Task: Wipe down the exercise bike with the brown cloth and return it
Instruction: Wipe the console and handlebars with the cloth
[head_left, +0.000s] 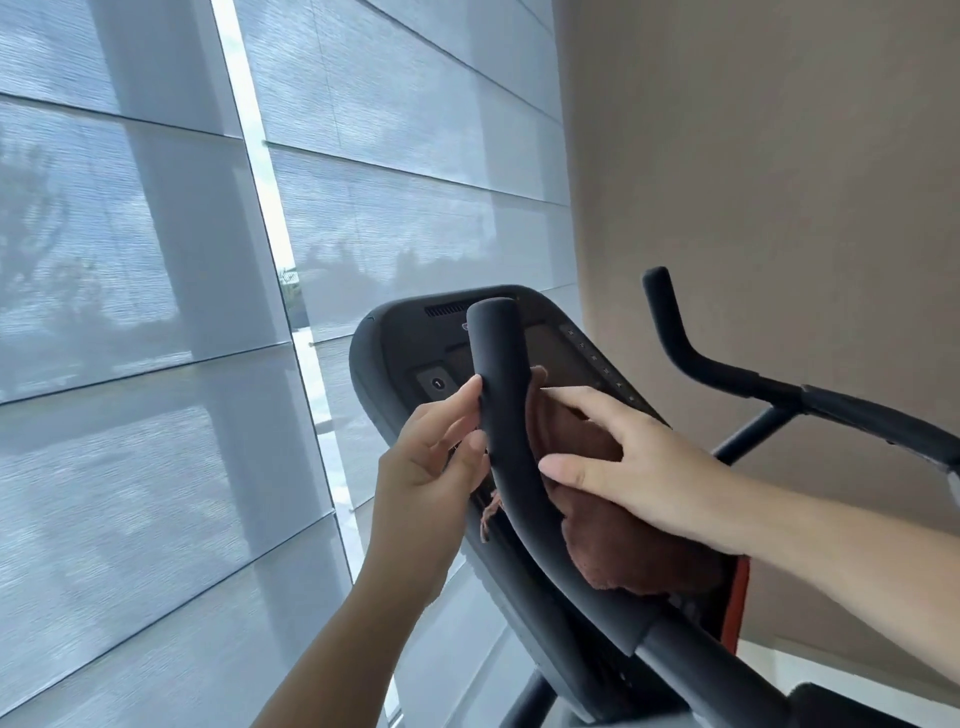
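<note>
brown cloth (623, 545), one; hands (431, 457) (639, 467), two; handlebars (511, 415) (675, 332), two

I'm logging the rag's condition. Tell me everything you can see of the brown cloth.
The brown cloth is reddish-brown, soft and fuzzy-looking, with ragged edges. It lies crumpled against the bike's console, behind the near handlebar. The right hand presses on it with fairly straight fingers, covering its middle. One frayed corner pokes out left of the handlebar. The left hand touches the handlebar, not the cloth.
</note>
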